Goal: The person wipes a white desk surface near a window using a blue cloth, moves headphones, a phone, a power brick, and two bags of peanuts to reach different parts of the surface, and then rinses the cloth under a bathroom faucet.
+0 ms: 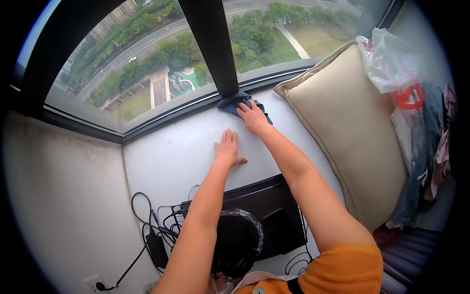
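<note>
A dark blue cloth [228,104] lies bunched on the white window sill [169,152], against the foot of the black window post [215,44]. My right hand [253,118] presses down on this cloth and holds it by the sill's far edge, the fingers partly over its folds. To the left and nearer to me, my left hand [227,149] rests palm down on the bare white surface. Its fingers are stretched out and nothing is in them.
Below my forearms sit a black laptop [274,196], a dark phone [277,226] and black headphones [237,240]. Tangled black cables [161,226] lie at left. A large beige cushion [342,117] leans at right, beside a white plastic bag [389,61] and clothes [421,147].
</note>
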The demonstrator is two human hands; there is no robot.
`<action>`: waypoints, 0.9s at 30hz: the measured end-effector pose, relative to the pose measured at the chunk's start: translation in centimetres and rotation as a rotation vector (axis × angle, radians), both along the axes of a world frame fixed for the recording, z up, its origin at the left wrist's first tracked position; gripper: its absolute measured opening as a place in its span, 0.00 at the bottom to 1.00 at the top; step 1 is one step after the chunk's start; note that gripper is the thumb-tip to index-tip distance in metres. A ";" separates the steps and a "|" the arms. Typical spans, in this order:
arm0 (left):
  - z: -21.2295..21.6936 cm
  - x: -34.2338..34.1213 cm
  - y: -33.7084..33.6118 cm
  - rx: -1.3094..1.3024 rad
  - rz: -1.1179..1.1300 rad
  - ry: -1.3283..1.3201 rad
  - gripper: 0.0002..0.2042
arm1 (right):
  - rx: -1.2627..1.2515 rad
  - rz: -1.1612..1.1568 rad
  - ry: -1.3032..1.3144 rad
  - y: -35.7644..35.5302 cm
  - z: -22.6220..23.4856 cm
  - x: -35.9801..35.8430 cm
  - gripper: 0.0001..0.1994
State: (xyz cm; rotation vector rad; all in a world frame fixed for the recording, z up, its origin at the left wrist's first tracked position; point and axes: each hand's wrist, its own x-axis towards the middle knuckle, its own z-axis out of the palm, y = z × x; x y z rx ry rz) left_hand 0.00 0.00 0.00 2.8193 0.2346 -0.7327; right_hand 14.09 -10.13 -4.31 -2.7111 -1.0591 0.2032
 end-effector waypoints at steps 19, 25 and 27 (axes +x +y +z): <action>2.4 -10.6 11.0 0.189 0.142 0.169 0.56 | -0.396 0.317 0.316 -24.8 6.0 -7.9 0.33; 0.6 -11.5 13.8 0.085 0.236 0.090 0.57 | -0.466 0.153 0.062 -13.6 5.0 -3.8 0.29; -0.4 -11.8 15.1 0.044 0.244 0.057 0.58 | -0.421 0.085 0.075 -7.5 5.4 -3.3 0.28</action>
